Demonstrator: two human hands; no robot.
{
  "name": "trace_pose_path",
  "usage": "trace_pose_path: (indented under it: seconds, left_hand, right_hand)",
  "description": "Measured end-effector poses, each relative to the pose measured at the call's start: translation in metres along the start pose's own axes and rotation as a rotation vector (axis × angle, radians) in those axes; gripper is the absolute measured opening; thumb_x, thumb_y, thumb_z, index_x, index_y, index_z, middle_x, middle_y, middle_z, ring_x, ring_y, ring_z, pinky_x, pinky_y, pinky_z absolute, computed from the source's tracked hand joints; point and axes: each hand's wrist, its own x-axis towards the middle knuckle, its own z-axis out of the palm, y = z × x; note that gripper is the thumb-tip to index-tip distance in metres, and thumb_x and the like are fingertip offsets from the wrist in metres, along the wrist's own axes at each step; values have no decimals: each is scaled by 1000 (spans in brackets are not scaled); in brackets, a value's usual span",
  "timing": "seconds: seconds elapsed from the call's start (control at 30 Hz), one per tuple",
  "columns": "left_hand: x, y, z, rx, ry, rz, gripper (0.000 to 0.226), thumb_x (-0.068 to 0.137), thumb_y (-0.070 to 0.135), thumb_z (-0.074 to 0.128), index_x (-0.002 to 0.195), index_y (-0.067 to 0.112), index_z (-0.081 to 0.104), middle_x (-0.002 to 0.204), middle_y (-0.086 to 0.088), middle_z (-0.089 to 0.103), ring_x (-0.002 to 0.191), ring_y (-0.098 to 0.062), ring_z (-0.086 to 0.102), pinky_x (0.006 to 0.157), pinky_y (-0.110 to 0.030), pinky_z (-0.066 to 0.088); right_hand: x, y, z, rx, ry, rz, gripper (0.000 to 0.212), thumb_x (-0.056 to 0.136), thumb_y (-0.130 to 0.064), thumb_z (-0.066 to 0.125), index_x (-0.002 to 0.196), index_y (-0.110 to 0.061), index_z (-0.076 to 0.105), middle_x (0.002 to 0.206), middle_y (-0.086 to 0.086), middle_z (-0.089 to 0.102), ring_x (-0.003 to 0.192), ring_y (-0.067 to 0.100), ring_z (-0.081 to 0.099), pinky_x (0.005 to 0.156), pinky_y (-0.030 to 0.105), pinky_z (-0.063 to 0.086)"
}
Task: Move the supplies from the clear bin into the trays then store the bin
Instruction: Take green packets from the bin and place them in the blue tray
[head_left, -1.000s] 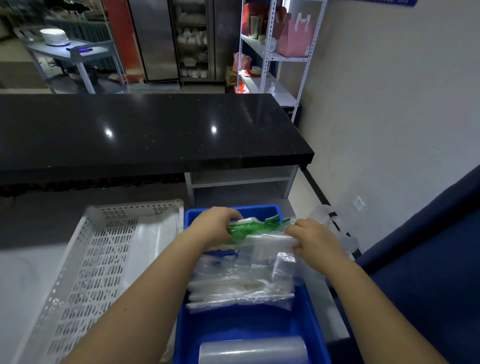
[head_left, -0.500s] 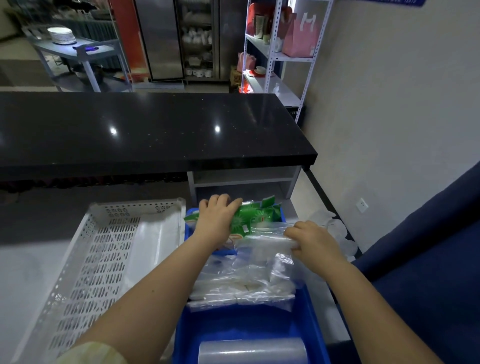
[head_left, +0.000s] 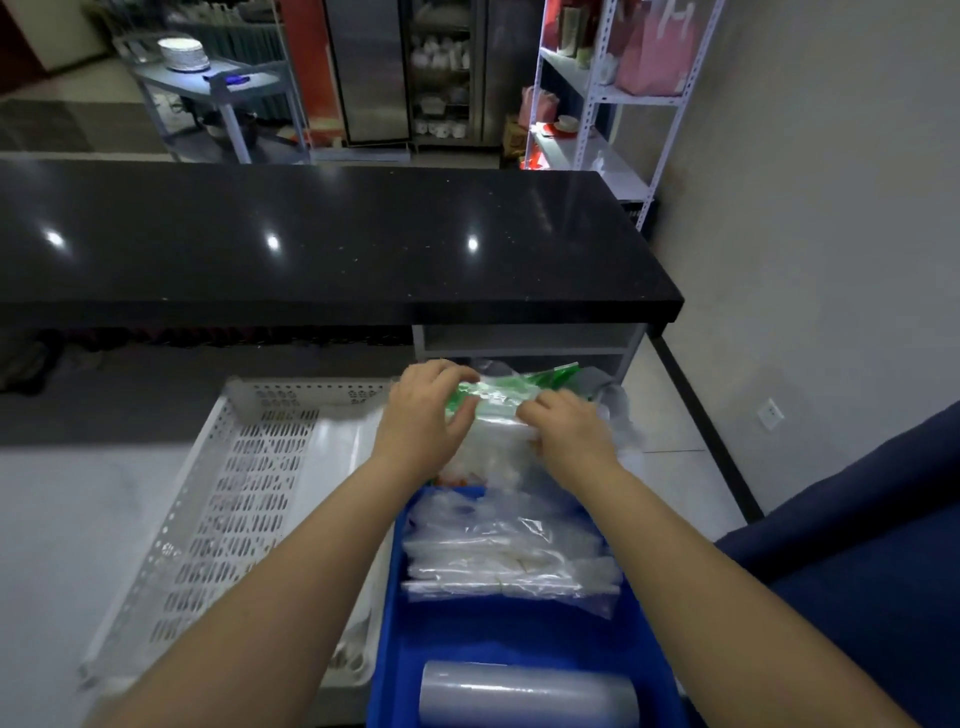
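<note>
blue tray (head_left: 395, 649), white perforated tray (head_left: 208, 519), green packet (head_left: 540, 380), black counter (head_left: 332, 244)

One camera sits on my head, looking forward and down along my forearms. The blue tray (head_left: 524, 644) lies close below me; the black desk (head_left: 332, 244) and shelves (head_left: 613, 93) stand beyond.

Both hands (head_left: 423, 415) on green-printed packet (head_left: 511, 387)

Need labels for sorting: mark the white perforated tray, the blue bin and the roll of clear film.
white perforated tray (head_left: 234, 499): head view, on its slotted floor.
blue bin (head_left: 514, 631): head view, on the bare floor between bags and roll.
roll of clear film (head_left: 527, 699): head view, on the middle of its curved side.
</note>
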Motion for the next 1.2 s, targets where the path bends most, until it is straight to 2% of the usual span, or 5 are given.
trace_pose_path:
  seconds: [0.17,0.43,0.6,0.77,1.2]
  left_hand:
    - [-25,-3,32,77,-473,-76,52,80,19,64,130,25,53,127,0,60,117,-22,51,98,-39,41]
    - [-39,-14,56,169,-780,-276,36,92,23,41,124,27,57,122,-3,63,101,-28,60,84,-41,50]
    - [-30,-12,47,265,-847,-206,28,91,21,42,115,21,56,120,-7,60,103,-29,56,77,-38,44]
    - [-35,5,41,272,-577,-96,39,87,25,53,125,23,54,124,-4,59,112,-28,53,87,-42,47]
    - [-47,-11,56,192,-758,-187,31,94,39,40,113,34,64,111,7,68,88,-18,61,72,-34,52]
  right_hand:
    - [4,-13,44,92,-98,-46,25,80,-12,63,104,-8,67,108,14,65,101,32,56,83,40,41]
    - [-12,23,49,430,-524,220,34,89,-21,52,120,-30,61,126,-2,61,112,21,56,93,36,45]
    - [-15,41,32,572,-401,247,25,88,-31,61,113,-36,62,120,-12,63,108,8,57,94,33,47]
    - [-13,25,44,364,-158,166,12,86,-16,62,93,-22,70,97,-1,68,92,19,60,77,40,52]
    - [-20,36,55,437,-482,258,22,89,-35,55,106,-34,69,114,-10,67,100,10,58,85,29,45]
